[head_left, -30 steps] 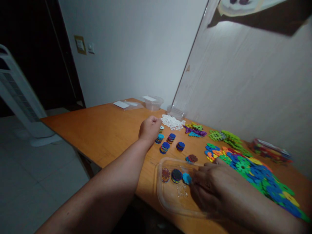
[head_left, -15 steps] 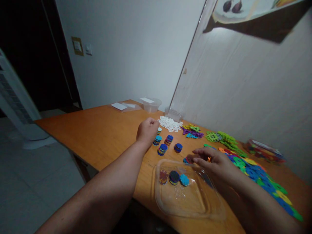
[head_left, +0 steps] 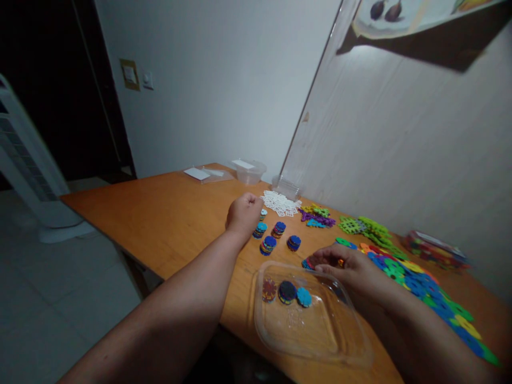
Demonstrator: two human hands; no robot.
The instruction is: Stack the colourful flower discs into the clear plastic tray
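Note:
My left hand (head_left: 245, 213) is curled into a fist at the far side of the small stacks; whatever its fingers hold, if anything, is hidden. Just beside it stands a stack with a white top (head_left: 263, 214), and nearer is a light-blue-topped stack (head_left: 260, 230) of notched plastic discs. My right hand (head_left: 340, 262) has its thumb and fingers around a low stack of notched discs (head_left: 308, 264) behind the clear plastic tray. Inside that tray (head_left: 260, 325) lie a red-brown stack (head_left: 269, 290), a dark stack (head_left: 287, 292) and a light-blue stack (head_left: 304, 297).
More blue-topped stacks (head_left: 268, 245) stand mid-table. White lattice pieces (head_left: 281, 203), purple pieces (head_left: 318, 217), green pieces (head_left: 374, 228) and a colourful pile of discs (head_left: 424, 290) lie along the wall side. A clear tub (head_left: 250, 172) and a filled bag (head_left: 436, 249) sit farther back.
My right hand's fingers have lowered and closed in around the low stack of discs. The left fist stays in place; the view has shifted slightly.

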